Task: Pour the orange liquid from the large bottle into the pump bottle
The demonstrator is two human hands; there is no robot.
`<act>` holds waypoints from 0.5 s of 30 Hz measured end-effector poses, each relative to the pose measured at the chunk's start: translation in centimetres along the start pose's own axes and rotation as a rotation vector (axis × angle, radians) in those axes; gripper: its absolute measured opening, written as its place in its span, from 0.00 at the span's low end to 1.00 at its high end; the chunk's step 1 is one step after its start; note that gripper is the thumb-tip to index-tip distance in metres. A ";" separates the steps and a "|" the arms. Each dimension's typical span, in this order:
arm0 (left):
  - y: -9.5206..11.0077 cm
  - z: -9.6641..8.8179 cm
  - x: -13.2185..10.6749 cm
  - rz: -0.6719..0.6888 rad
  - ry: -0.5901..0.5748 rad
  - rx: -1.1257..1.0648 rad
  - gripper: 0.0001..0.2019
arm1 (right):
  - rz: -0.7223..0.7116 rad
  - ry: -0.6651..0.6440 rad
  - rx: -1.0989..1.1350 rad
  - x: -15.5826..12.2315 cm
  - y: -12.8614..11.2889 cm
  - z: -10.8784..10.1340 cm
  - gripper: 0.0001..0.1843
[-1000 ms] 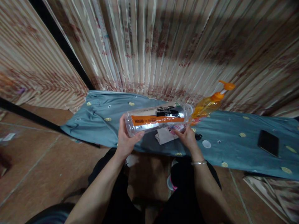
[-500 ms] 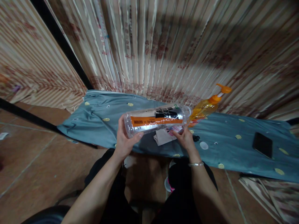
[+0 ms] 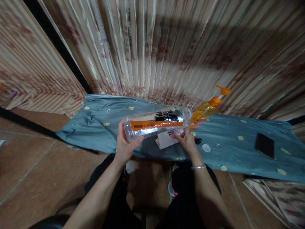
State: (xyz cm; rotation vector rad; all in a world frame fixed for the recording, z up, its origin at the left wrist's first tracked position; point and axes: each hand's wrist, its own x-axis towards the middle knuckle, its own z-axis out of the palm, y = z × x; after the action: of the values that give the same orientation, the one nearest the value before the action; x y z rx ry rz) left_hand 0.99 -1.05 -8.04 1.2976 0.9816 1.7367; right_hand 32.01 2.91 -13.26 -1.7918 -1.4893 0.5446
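Note:
A clear plastic bottle (image 3: 157, 122) with an orange and black label lies sideways in the air, held at both ends. My left hand (image 3: 124, 144) is wrapped round its base end. My right hand (image 3: 187, 141) grips it from below near the neck end. Under the bottle, a white folded paper (image 3: 164, 140) lies on the blue-grey spotted cloth (image 3: 100, 122). Behind the bottle's neck stands an orange pump bottle (image 3: 207, 108), leaning.
A small white cap (image 3: 206, 147) and a small dark item (image 3: 198, 140) lie on the cloth beside my right hand. A black phone (image 3: 264, 145) lies at the cloth's right. Striped curtains (image 3: 166, 47) hang behind. Brown tiled floor (image 3: 35, 171) spreads to the left.
The view has drifted slightly, so everything sits a little further left. Both hands keep the same hold on the bottle.

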 end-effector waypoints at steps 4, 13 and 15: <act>0.2 0.0 0.0 -0.029 0.012 -0.010 0.47 | -0.004 -0.012 -0.006 0.0 0.0 -0.1 0.40; 0.3 -0.1 0.1 -0.068 0.031 -0.012 0.48 | -0.009 -0.011 -0.013 0.1 0.2 0.0 0.40; 0.3 -0.2 0.1 -0.072 0.036 -0.011 0.49 | 0.002 -0.007 -0.008 0.1 0.1 0.0 0.42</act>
State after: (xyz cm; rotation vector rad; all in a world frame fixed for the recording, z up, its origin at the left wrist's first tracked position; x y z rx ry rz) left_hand 0.77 -1.13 -7.80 1.2131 1.0256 1.7132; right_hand 32.05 3.00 -13.34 -1.7997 -1.4964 0.5470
